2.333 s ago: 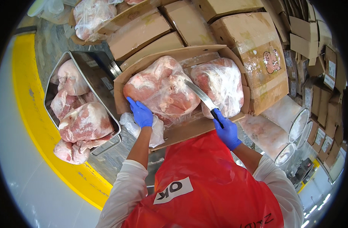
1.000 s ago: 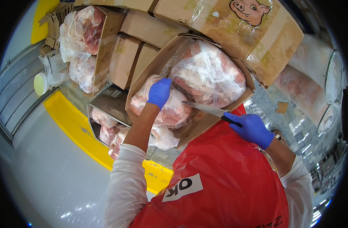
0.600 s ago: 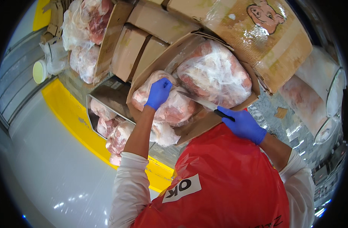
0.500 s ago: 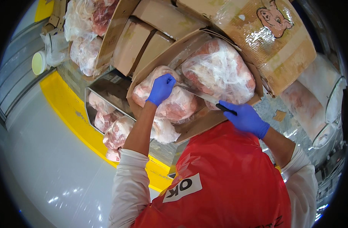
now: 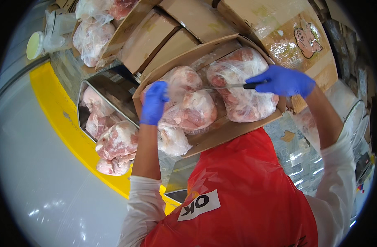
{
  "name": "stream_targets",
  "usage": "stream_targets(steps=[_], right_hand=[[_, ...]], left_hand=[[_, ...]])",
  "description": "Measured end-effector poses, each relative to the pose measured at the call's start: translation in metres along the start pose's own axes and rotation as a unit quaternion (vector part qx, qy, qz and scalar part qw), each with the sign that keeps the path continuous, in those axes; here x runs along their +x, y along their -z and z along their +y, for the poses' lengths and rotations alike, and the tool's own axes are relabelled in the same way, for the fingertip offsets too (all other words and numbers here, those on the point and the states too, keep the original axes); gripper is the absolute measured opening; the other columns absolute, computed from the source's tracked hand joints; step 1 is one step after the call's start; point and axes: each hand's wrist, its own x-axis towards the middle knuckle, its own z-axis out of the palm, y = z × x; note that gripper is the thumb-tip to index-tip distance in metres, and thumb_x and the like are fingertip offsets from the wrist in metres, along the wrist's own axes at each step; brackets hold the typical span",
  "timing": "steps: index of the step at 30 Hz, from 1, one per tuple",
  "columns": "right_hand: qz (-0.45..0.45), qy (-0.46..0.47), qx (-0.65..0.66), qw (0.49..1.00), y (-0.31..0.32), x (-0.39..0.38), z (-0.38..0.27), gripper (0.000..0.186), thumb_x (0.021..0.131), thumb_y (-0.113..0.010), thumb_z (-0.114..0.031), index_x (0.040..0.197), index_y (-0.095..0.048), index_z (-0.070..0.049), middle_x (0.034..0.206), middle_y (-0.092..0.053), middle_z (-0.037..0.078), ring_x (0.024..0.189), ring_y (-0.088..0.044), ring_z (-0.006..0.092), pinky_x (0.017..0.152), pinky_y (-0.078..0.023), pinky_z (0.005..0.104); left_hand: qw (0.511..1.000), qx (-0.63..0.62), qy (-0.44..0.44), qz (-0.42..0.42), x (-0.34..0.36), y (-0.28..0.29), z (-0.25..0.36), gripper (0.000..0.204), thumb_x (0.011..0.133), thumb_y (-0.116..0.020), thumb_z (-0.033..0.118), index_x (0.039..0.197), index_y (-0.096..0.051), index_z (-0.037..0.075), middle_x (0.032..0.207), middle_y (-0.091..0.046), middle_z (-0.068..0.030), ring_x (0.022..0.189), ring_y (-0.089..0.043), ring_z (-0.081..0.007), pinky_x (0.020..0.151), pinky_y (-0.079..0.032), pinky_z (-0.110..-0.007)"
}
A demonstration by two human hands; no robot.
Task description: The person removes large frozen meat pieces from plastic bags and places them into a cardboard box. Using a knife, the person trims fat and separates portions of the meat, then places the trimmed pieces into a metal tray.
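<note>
My right hand (image 5: 288, 81), in a blue glove, grips the black handle of a knife (image 5: 225, 87). Its blade points left across the top of an open cardboard box (image 5: 215, 141). Inside the box lie two plastic-wrapped masses of meat, a left one (image 5: 196, 110) and a right one (image 5: 245, 88). Over at the box's left side, my left hand (image 5: 154, 103), also gloved in blue, is closed on the clear plastic wrap (image 5: 175, 89) of the left meat. That wrap is stretched and blurred near my fingers. The knife tip reaches the wrap between hand and meat.
Left of the box, a metal bin (image 5: 110, 99) holds several bare pieces of meat (image 5: 116, 140). More boxes (image 5: 172, 45) stand behind. Another open box of wrapped meat (image 5: 93, 39) is at the far left, near a pale bucket (image 5: 34, 45). A yellow floor strip (image 5: 59, 105) curves past.
My left hand has moved left and slightly down, drawing out the wrap. My right hand has risen and shifted right with the knife, whose blade now lies nearly level.
</note>
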Motion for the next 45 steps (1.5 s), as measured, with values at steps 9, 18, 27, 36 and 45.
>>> stream_targets(steps=[9, 18, 27, 36, 45], right_hand=[[0.083, -0.133, 0.265, 0.951, -0.115, -0.073, 0.009, 0.045, 0.102, -0.063, -0.013, 0.147, -0.059, -0.006, 0.125, -0.073, 0.005, 0.082, -0.051, 0.0044, 0.077, -0.048, 0.0227], [0.119, 0.022, 0.329, 0.936, -0.138, -0.058, -0.038, 0.051, 0.102, -0.060, 0.000, 0.151, -0.050, 0.002, 0.143, -0.064, 0.009, 0.127, -0.058, 0.0107, 0.109, -0.044, 0.0265], [0.110, -0.004, 0.218, 0.970, -0.154, -0.054, -0.077, 0.049, 0.101, -0.062, 0.001, 0.149, -0.053, 0.002, 0.139, -0.067, 0.011, 0.126, -0.059, 0.0112, 0.109, -0.045, 0.0271], [0.152, 0.019, 0.114, 0.982, -0.181, -0.049, -0.097, 0.050, 0.102, -0.062, -0.001, 0.151, -0.051, 0.000, 0.137, -0.069, 0.011, 0.125, -0.061, 0.0126, 0.108, -0.045, 0.0283], [0.307, -0.055, 0.042, 0.949, -0.144, -0.064, -0.075, 0.048, 0.107, -0.054, -0.009, 0.153, -0.048, 0.002, 0.145, -0.062, 0.011, 0.128, -0.058, 0.0138, 0.110, -0.041, 0.0286]], left_hand=[[0.929, 0.308, -0.149, 0.141, -0.074, 0.121, 0.008, 0.016, 0.096, -0.075, 0.021, 0.105, -0.073, 0.008, 0.084, -0.069, -0.0034, 0.067, -0.059, -0.0117, 0.063, -0.051, -0.030], [0.816, 0.539, -0.160, 0.133, -0.076, 0.015, -0.105, 0.049, 0.092, -0.073, 0.047, 0.123, -0.064, 0.010, 0.082, -0.071, -0.0179, 0.073, -0.071, -0.0361, 0.067, -0.056, -0.046], [0.839, 0.509, -0.173, 0.083, -0.061, 0.008, -0.116, 0.036, 0.096, -0.065, 0.043, 0.104, -0.063, 0.008, 0.090, -0.071, -0.0216, 0.085, -0.068, -0.0441, 0.074, -0.053, -0.054], [0.882, 0.422, -0.195, 0.075, -0.064, 0.007, -0.122, 0.023, 0.091, -0.063, 0.033, 0.088, -0.066, 0.010, 0.084, -0.069, -0.0213, 0.080, -0.066, -0.0449, 0.072, -0.051, -0.056], [0.900, 0.373, -0.197, 0.110, -0.091, -0.002, -0.130, 0.032, 0.092, -0.069, 0.040, 0.083, -0.068, 0.009, 0.081, -0.068, -0.0189, 0.077, -0.066, -0.0419, 0.069, -0.051, -0.052]])
